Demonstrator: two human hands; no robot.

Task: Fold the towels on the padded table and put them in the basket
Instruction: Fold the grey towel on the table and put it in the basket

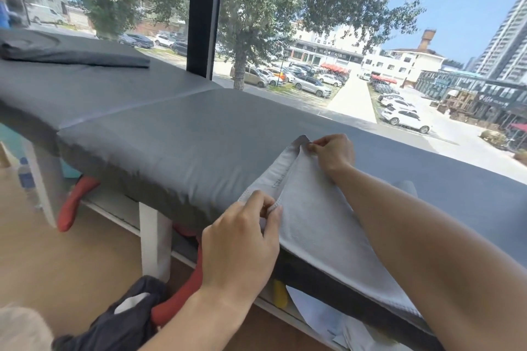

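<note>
A pale grey terry towel with stitched hems (319, 219) lies on the near side of the long grey padded vinyl table (182, 134), its near hem running along the table's front edge and slightly overhanging it. The left hand (242, 242) pinches the nearer corner of the towel's short end between thumb and fingertips, right at that front edge. The right hand (333, 152) pinches the far corner, further in on the padding. The two hands are apart, with the towel's short hem between them and a fold rising toward the right hand. To the left of the towel the padding is bare as far as a dark grey folded cloth (71, 54) at the far left end, well apart. The right forearm covers part of the towel, and the towel's right end is hard to follow. Under the table, red shapes (75, 202) and white paper (319, 316) are only partly seen
</note>
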